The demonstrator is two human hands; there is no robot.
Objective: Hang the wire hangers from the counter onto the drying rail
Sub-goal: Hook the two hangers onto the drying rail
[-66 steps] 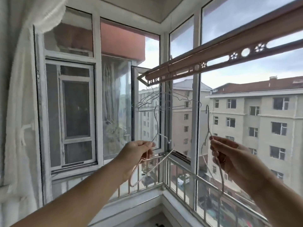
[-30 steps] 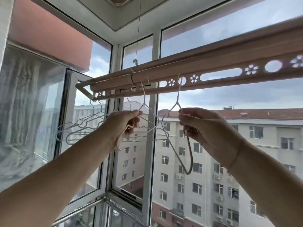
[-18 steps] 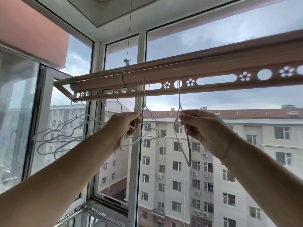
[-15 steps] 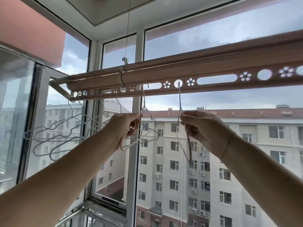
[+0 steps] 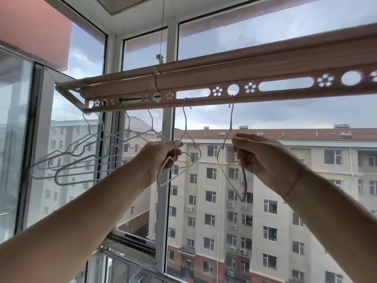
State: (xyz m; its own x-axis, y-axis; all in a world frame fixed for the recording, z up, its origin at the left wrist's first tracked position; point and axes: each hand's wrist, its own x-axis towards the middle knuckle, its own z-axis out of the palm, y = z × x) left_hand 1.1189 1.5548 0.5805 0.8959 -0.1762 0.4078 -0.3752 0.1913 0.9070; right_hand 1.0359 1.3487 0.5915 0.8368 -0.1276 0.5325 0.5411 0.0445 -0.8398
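Observation:
A tan drying rail [image 5: 204, 75] with round and slot holes runs overhead across the window. My right hand [image 5: 263, 160] is closed on a white wire hanger [image 5: 231, 127] whose hook sits in a round hole [image 5: 233, 89] of the rail. My left hand [image 5: 161, 157] grips another wire hanger [image 5: 185, 129]; its hook reaches up to the rail's lower edge below a slot hole, and I cannot tell whether it is caught there. Several more wire hangers [image 5: 85, 158] hang from the rail's left end.
Window frames and glass [image 5: 170, 180] stand close behind the rail. A thin cable [image 5: 162, 27] holds the rail from the ceiling. An open window sash [image 5: 38, 139] is at the left. Apartment buildings lie outside.
Both hands rose from waist height to the rail with a hanger each. The right hanger's hook went up into the round hole; the left hanger's hook came up to the rail's lower edge.

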